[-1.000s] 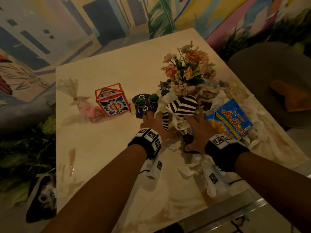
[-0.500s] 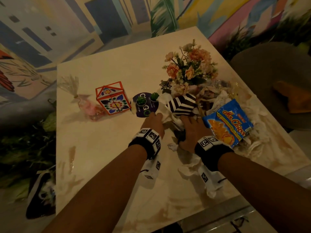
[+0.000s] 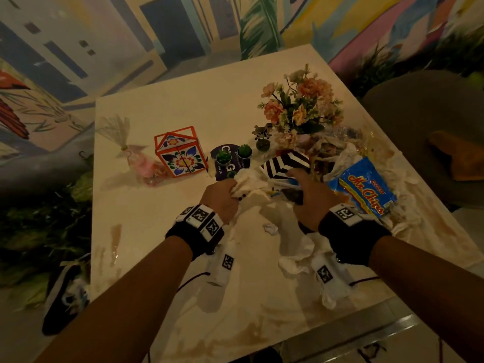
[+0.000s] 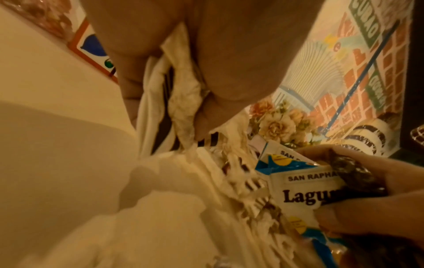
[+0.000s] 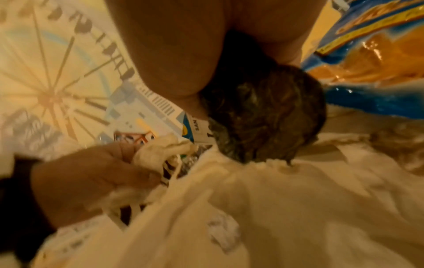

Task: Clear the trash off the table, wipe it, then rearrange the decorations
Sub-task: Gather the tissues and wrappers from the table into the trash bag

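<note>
Crumpled white tissue point(image 3: 251, 186) heaps in the middle of the cream table point(image 3: 162, 119), and the left hand point(image 3: 221, 199) grips a wad of it, fingers curled tight around the paper. Just to its right, the right hand point(image 3: 311, 199) clamps its fingers on a dark crumpled wrapper point(image 5: 263, 116) together with a white carton point(image 4: 300, 192) printed "Lagu…". A blue Mr. Chips bag point(image 3: 364, 191) lies beside the right wrist among more tissue. Behind the hands lie a black-and-white striped box point(image 3: 285, 163), a purple round card point(image 3: 230, 163) carrying small green cacti, and a bouquet of peach flowers point(image 3: 301, 106). Further left stand an orange-edged floral box point(image 3: 179, 153) and a cellophane bag of pink sweets point(image 3: 141, 163).
</note>
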Demonstrator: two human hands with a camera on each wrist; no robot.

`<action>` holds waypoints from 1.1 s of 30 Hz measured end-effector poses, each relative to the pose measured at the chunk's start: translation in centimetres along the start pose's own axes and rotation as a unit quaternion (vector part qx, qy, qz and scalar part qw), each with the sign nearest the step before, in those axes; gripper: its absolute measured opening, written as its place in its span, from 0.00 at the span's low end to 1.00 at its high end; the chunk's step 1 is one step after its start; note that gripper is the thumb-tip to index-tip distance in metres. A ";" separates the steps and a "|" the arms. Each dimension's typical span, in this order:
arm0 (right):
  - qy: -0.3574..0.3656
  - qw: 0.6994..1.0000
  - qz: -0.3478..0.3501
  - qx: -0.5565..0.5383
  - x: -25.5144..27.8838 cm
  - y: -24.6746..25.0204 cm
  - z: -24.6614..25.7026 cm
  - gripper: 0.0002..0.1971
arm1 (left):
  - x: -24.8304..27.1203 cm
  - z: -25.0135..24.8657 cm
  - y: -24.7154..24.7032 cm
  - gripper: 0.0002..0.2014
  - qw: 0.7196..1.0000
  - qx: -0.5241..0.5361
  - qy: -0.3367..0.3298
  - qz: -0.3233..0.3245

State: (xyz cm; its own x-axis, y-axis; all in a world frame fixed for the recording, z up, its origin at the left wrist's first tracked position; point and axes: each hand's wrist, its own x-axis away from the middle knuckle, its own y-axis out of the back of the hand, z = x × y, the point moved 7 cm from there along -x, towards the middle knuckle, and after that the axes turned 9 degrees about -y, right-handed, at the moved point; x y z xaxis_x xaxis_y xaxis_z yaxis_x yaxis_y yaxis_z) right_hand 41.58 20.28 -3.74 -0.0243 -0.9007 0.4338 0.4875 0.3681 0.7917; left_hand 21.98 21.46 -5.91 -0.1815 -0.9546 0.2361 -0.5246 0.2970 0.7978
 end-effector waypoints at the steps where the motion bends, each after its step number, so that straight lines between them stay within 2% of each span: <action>1: 0.005 1.000 -0.006 -0.019 0.1 0.7 0.1 0.36 | 0.2 -0.1 0.7 0.07 1.000 0.010 0.002 -0.012; 7: 0.038 0.997 -0.005 -0.064 0.9 4.6 1.0 0.30 | 1.5 -1.8 3.9 0.06 0.996 0.071 -0.007 -0.051; 11: 0.062 0.995 -0.041 -0.071 1.7 7.3 1.9 0.26 | 1.6 -2.2 5.2 0.12 0.987 0.132 -0.004 -0.090; 14: 0.062 0.994 -0.061 -0.072 1.7 8.5 2.3 0.26 | 1.7 -1.7 5.4 0.13 0.986 0.134 0.012 -0.098; 18: 0.042 0.993 -0.046 -0.096 0.8 8.5 2.5 0.26 | 2.2 -1.2 5.3 0.14 0.984 0.141 0.019 -0.107; 23: 0.027 0.995 -0.017 -0.099 0.3 6.9 3.2 0.24 | 3.2 -0.7 5.7 0.08 0.983 0.138 0.023 -0.119; 28: 0.005 0.994 0.008 -0.108 0.1 6.4 4.9 0.27 | 6.0 2.7 8.7 0.10 0.976 0.145 0.047 -0.158; 30: 0.008 0.994 0.010 -0.104 0.2 6.3 6.2 0.28 | 7.8 5.3 10.6 0.12 0.968 0.150 0.075 -0.184; 33: 0.028 0.994 0.013 -0.103 0.4 5.7 9.2 0.26 | 11.3 10.3 13.6 0.10 0.955 0.141 0.136 -0.222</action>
State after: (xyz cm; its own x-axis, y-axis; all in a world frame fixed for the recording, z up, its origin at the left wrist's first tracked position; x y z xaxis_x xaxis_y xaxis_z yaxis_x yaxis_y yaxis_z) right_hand 36.31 24.13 4.88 0.0361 -0.9046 0.4247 0.6557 0.3422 0.6730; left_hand 4.22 14.96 1.93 0.3133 -0.9466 0.0759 -0.7094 -0.1802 0.6814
